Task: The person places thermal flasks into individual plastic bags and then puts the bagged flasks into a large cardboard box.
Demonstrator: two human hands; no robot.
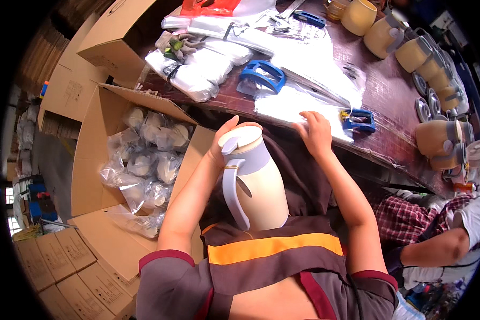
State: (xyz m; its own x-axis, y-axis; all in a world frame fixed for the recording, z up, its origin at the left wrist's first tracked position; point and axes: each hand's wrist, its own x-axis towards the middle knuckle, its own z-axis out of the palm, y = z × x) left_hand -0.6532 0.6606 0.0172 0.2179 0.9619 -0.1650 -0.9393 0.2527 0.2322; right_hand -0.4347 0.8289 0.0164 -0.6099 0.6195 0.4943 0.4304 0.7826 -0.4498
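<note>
A cream insulated jug with a grey collar, lid and handle tilts against my lap. My left hand grips it around the top from behind, beside the lid; some of its fingers are hidden. At the table's near edge, my right hand reaches over a stack of clear plastic bags. Its thumb and fingers are apart, with nothing visible between them; whether the fingertips touch the bags, I cannot tell. Just right of that hand lies a blue plastic clamp. Another blue clamp sits farther left on the bags.
An open carton at my left holds several bagged jugs. More jugs and grey round parts line the table's right side. Gloves rest on bundled bags. Stacked boxes stand lower left. Another person's arm shows at right.
</note>
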